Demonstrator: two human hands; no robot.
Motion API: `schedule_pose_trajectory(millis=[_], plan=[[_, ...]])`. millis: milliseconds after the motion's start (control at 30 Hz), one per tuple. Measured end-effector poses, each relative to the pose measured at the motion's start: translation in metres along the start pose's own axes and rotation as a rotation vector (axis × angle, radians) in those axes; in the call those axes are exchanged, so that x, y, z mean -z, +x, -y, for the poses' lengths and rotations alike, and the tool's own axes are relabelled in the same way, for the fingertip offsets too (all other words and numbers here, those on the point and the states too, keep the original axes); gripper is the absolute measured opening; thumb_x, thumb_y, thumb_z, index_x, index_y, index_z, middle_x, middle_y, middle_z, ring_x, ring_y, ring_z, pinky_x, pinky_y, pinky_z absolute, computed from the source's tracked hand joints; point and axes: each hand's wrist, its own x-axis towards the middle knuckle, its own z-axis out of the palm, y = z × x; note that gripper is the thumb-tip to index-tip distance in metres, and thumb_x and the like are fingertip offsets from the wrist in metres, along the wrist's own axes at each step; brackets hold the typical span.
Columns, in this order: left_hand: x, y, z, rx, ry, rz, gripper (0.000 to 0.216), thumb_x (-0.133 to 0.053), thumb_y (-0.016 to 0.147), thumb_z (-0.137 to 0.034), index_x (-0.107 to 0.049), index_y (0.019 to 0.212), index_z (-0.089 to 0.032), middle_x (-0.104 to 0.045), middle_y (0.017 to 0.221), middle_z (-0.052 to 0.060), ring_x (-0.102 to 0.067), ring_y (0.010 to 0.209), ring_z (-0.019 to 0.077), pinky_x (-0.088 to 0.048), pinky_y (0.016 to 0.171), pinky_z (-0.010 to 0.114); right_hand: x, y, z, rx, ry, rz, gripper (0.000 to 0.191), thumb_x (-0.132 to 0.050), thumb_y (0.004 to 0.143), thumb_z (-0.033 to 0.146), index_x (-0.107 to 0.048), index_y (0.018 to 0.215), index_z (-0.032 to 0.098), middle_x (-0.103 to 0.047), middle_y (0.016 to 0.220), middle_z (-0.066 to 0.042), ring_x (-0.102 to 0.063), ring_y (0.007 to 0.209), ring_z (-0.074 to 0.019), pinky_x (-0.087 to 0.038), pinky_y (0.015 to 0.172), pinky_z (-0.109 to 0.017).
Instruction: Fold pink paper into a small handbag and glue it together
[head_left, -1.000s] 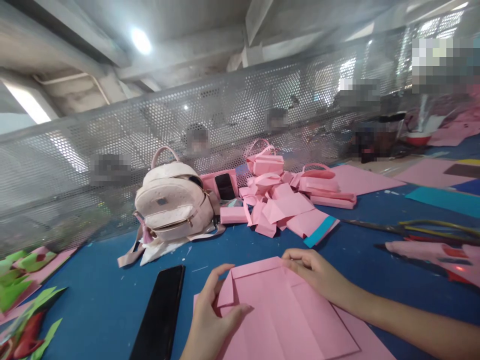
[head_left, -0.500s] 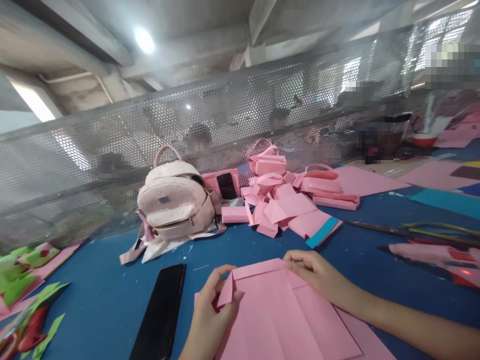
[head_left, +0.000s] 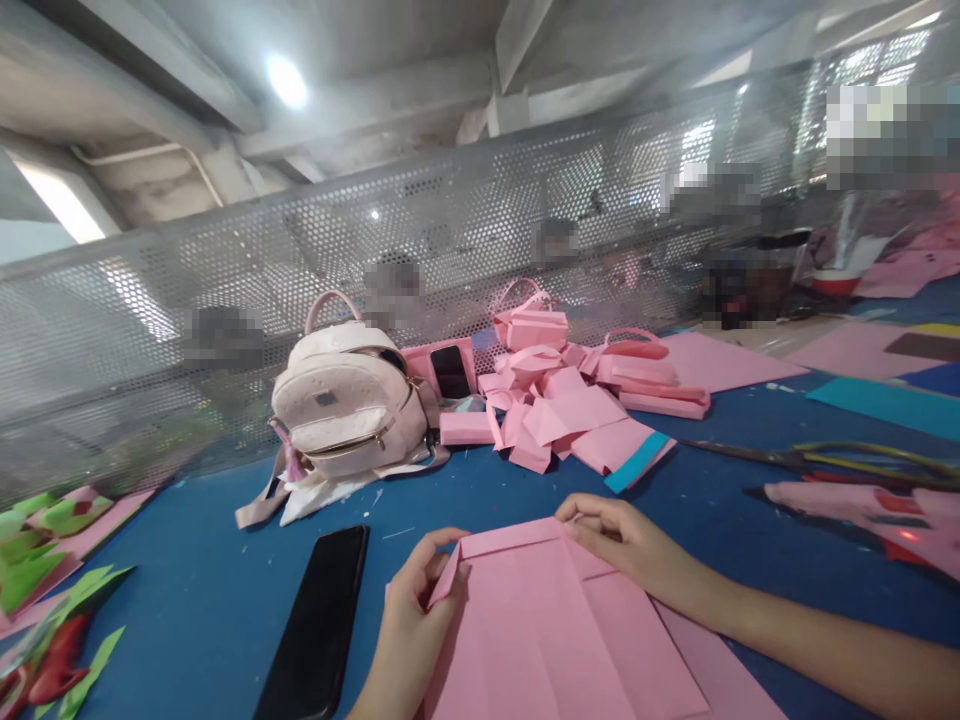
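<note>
A creased sheet of pink paper (head_left: 540, 620), its far edge folded over in a narrow strip, lies in front of me on the blue table. My left hand (head_left: 416, 610) pinches the folded flap at its far left corner between thumb and fingers. At the far right corner, my right hand (head_left: 626, 535) grips the paper's edge, fingers curled and partly hidden. Under its right side shows another pink sheet (head_left: 720, 655). A black phone (head_left: 319, 620) lies just left of my left hand.
A cream backpack (head_left: 349, 395) stands against the perforated metal screen (head_left: 300, 260). Folded pink paper pieces (head_left: 559, 400) are heaped beside it. Long scissors (head_left: 795, 457) and a pink glue gun (head_left: 855, 500) lie at right. Red-handled scissors (head_left: 56, 665) and green scraps lie at left.
The flap at the left corner is pressed in closer to the sheet, with my left thumb shifted slightly up and left. My right hand keeps its hold. The view has shifted slightly.
</note>
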Motion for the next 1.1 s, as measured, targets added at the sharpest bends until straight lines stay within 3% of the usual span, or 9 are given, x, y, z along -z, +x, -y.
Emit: schedule_pose_trajectory(millis=[33, 100, 200, 400, 467, 600, 767, 867, 1100], plan=[[0.001, 0.001, 0.001, 0.006, -0.006, 0.007, 0.042, -0.061, 0.085, -0.056, -0.063, 0.105, -0.019, -0.056, 0.059, -0.004, -0.043, 0.053, 0.0112, -0.033, 0.054, 0.020, -0.001, -0.001, 0.001, 0.008, 0.000, 0.005, 0.031, -0.056, 0.090, 0.051, -0.058, 0.098, 0.021, -0.039, 0.068, 0.005, -0.039, 0.061, -0.0121, -0.035, 0.057, -0.023], [0.003, 0.001, 0.001, 0.026, -0.028, 0.030, 0.043, -0.061, 0.085, -0.056, -0.063, 0.107, -0.019, -0.055, 0.056, -0.004, -0.044, 0.050, 0.0109, -0.032, 0.051, 0.020, -0.002, -0.005, 0.003, 0.028, -0.043, -0.008, 0.047, -0.072, 0.078, 0.047, -0.056, 0.115, 0.023, -0.047, 0.079, 0.003, -0.046, 0.069, -0.0137, -0.041, 0.062, -0.023], [0.006, 0.002, -0.004, 0.043, -0.049, 0.077, 0.042, -0.062, 0.086, -0.053, -0.064, 0.109, -0.019, -0.061, 0.063, -0.002, -0.056, 0.060, 0.0148, -0.040, 0.056, 0.021, -0.003, -0.010, 0.005, 0.022, -0.184, -0.036, 0.071, -0.086, 0.059, 0.031, -0.054, 0.123, 0.028, -0.055, 0.100, -0.001, -0.053, 0.090, -0.0192, -0.045, 0.079, -0.027], [0.005, 0.002, -0.015, 0.009, -0.024, 0.022, 0.034, -0.063, 0.087, -0.048, -0.070, 0.105, -0.020, -0.071, 0.102, 0.004, -0.064, 0.093, 0.0201, -0.046, 0.079, 0.022, 0.001, -0.011, 0.004, 0.066, -0.246, -0.003, 0.047, -0.073, 0.075, 0.030, -0.058, 0.120, 0.030, -0.062, 0.116, -0.003, -0.057, 0.102, -0.0224, -0.045, 0.091, -0.033], [0.004, 0.002, -0.017, -0.009, -0.011, -0.013, 0.033, -0.063, 0.086, -0.047, -0.072, 0.103, -0.020, -0.072, 0.104, 0.003, -0.064, 0.095, 0.0203, -0.044, 0.083, 0.022, 0.001, -0.010, 0.003, 0.069, -0.224, -0.020, 0.041, -0.069, 0.079, 0.031, -0.059, 0.119, 0.029, -0.064, 0.112, -0.003, -0.058, 0.100, -0.0216, -0.045, 0.089, -0.032], [0.004, 0.003, -0.019, -0.006, -0.044, -0.009, 0.034, -0.064, 0.085, -0.048, -0.073, 0.101, -0.019, -0.073, 0.102, 0.004, -0.065, 0.094, 0.0217, -0.045, 0.084, 0.023, 0.001, -0.008, 0.005, 0.021, -0.204, -0.049, 0.027, -0.054, 0.090, 0.036, -0.061, 0.115, 0.026, -0.065, 0.095, -0.003, -0.060, 0.083, -0.0191, -0.047, 0.069, -0.028], [0.005, 0.005, -0.018, 0.016, -0.048, -0.006, 0.037, -0.064, 0.084, -0.051, -0.074, 0.098, -0.018, -0.074, 0.100, 0.006, -0.065, 0.092, 0.0232, -0.046, 0.083, 0.025, 0.004, -0.005, 0.004, 0.029, -0.184, -0.085, 0.030, -0.045, 0.096, 0.045, -0.062, 0.110, 0.026, -0.061, 0.073, 0.000, -0.058, 0.071, -0.0190, -0.045, 0.064, -0.029], [0.004, 0.006, -0.016, 0.031, -0.059, -0.006, 0.038, -0.063, 0.084, -0.052, -0.074, 0.099, -0.019, -0.074, 0.099, 0.006, -0.066, 0.090, 0.0231, -0.047, 0.081, 0.025, 0.006, -0.002, 0.001, 0.018, -0.194, -0.081, 0.032, -0.041, 0.097, 0.048, -0.062, 0.110, 0.026, -0.059, 0.070, 0.001, -0.058, 0.070, -0.0198, -0.045, 0.065, -0.031], [0.007, 0.011, -0.016, 0.065, -0.085, -0.009, 0.040, -0.065, 0.081, -0.055, -0.076, 0.095, -0.018, -0.075, 0.097, 0.007, -0.066, 0.090, 0.0252, -0.047, 0.079, 0.026, 0.010, 0.004, -0.004, -0.036, -0.111, -0.094, 0.036, -0.041, 0.096, 0.053, -0.062, 0.109, 0.027, -0.066, 0.106, -0.005, -0.063, 0.095, -0.0254, -0.048, 0.084, -0.037]])
